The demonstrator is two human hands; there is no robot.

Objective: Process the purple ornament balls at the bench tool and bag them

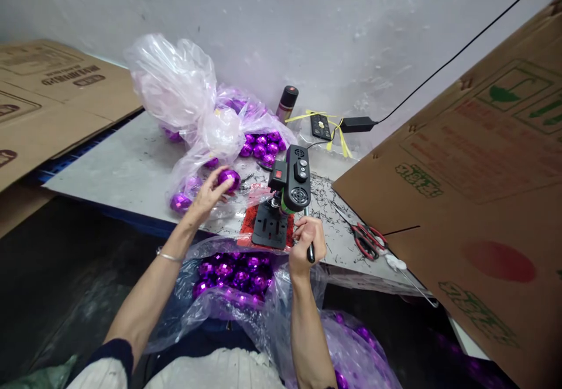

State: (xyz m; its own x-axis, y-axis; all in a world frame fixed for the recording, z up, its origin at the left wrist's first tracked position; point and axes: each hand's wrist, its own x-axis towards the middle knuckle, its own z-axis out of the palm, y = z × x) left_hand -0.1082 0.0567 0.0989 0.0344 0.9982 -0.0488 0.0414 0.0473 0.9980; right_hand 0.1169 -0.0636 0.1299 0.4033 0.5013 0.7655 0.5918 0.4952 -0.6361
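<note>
A person's left hand (206, 197) is partly curled, thumb and fingers closed about a shiny purple ball (231, 177) at nine o'clock from a small black machine (298, 178), which stands on the pale surface (109, 166). The ball is held just above the surface, apart from the machine. The right hand (308, 241), at five o'clock, is curled into a fist round a black handle (311, 252) at the machine's side.

The machine's flat black base plate (268, 228) lies over a red sheet (246, 225) at six o'clock. Dark scraps (325, 216) are scattered around it, thickest toward three o'clock. At seven o'clock, below the edge of the surface, an open clear bag (281, 295) holds many purple balls (239, 277); another bag (364, 354) with purple inside is at five o'clock.

At ten o'clock a large, crumpled clear bag (173, 84) rests on the surface, with more purple balls under its plastic. A dark can (287, 103) stands at twelve, a black box (321, 126) with yellow strips (345, 144) is at one and a power adapter (357, 124) at two. Red-handled scissors (369, 241) lie at four, beside a tall cardboard box (483, 166) at three.
</note>
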